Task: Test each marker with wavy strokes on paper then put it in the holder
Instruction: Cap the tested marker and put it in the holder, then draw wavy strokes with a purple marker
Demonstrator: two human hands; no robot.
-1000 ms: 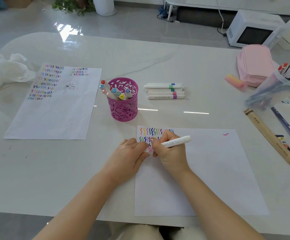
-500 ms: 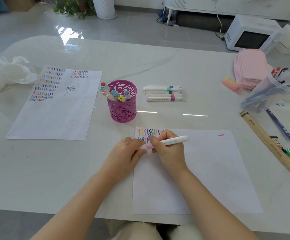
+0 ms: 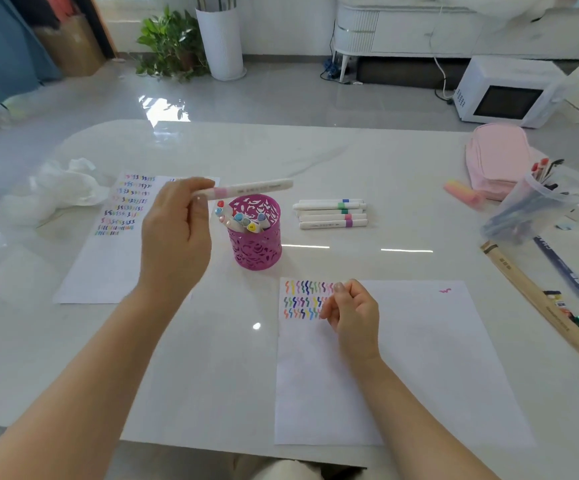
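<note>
My left hand [image 3: 175, 233] is raised over the table and pinches a white marker with a pink band [image 3: 246, 189], held level just above the rim of the magenta cut-out holder [image 3: 257, 247]. Several capped markers stand in the holder. My right hand [image 3: 352, 315] rests on the near sheet of paper [image 3: 402, 368], fingers loosely curled and holding nothing, beside rows of coloured wavy strokes [image 3: 302, 299]. A short row of white markers [image 3: 331, 213] lies on the table right of the holder.
A second sheet covered in strokes [image 3: 108, 258] lies at the left, with crumpled white tissue [image 3: 63, 188] beyond it. At the right stand a pink pencil case [image 3: 495, 157], a clear tub of pens [image 3: 540, 202], a pink eraser [image 3: 463, 192] and a wooden ruler [image 3: 537, 306].
The marker has passed from my right hand to my left, which lifted it up and away to the holder. My right hand stayed on the paper. The view has tilted up.
</note>
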